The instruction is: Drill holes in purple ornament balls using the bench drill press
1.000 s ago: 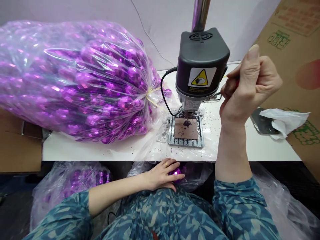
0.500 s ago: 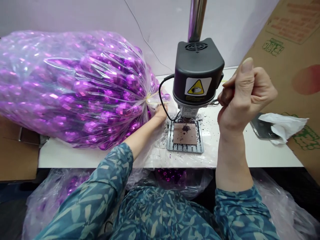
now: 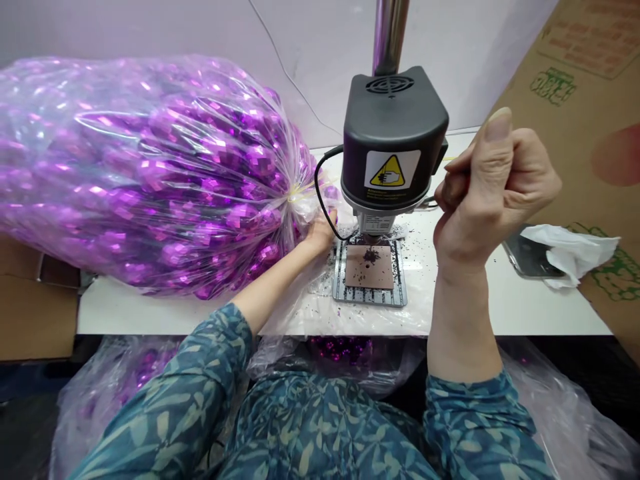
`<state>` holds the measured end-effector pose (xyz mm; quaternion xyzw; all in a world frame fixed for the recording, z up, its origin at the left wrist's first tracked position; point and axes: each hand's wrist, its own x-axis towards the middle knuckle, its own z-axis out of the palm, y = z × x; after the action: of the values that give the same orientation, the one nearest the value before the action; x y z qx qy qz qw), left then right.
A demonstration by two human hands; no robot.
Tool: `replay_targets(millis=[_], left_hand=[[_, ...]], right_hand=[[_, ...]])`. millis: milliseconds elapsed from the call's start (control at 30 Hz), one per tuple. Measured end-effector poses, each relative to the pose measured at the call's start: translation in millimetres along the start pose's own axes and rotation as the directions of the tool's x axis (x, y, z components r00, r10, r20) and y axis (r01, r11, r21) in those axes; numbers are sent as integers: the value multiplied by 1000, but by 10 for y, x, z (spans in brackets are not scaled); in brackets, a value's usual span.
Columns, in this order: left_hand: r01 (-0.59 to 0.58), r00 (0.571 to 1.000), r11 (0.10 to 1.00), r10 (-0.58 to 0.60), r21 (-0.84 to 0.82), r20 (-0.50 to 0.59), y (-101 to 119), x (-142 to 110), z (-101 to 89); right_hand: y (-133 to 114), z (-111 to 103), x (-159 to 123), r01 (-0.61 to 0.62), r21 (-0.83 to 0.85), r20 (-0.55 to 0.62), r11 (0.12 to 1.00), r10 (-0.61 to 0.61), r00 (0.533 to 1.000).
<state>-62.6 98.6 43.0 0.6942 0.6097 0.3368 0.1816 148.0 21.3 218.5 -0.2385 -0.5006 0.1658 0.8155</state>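
My left hand (image 3: 321,232) reaches in beside the gathered neck of a large clear bag (image 3: 190,180) full of shiny purple faceted baubles. Its fingers are partly hidden behind a black cable, and a bit of a purple bauble (image 3: 334,215) shows at the fingertips. Another purple bauble (image 3: 331,193) lies just beyond. My right hand (image 3: 493,193) is raised and closed around the lever of a small black bench drill (image 3: 395,133); the grip is mostly hidden by the fingers. Under the drill, a brown block (image 3: 369,273) with a hole sits on the slotted metal base (image 3: 370,298), strewn with dark shavings.
A phone (image 3: 533,253) with a crumpled white tissue (image 3: 575,250) lies right of my forearm. Cardboard boxes stand at the right (image 3: 575,147) and left (image 3: 35,300). Plastic sheeting covers part of the white table (image 3: 540,320). More bagged purple baubles (image 3: 343,349) are below the table edge.
My left hand has drawn slightly back towards me and left, and purple now shows at its fingertips. My right hand stays closed at the lever. The view has shifted slightly.
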Motion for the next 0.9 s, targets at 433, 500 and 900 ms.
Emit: replay_targets(millis=[433,500,900], left_hand=[[416,883,141,-296,-898,363,348,-1311,-348],[450,861,48,-286,-892,420,434,-1297,-317],[501,852,77,-221,-862,475,543,-1286,-203]], right_hand=[[32,13,11,-1,42,-14,999,2,1000],[35,10,11,4,39,-12,999,-4,1000],[13,11,-1,10,-14,-10,1000,-10,1000]])
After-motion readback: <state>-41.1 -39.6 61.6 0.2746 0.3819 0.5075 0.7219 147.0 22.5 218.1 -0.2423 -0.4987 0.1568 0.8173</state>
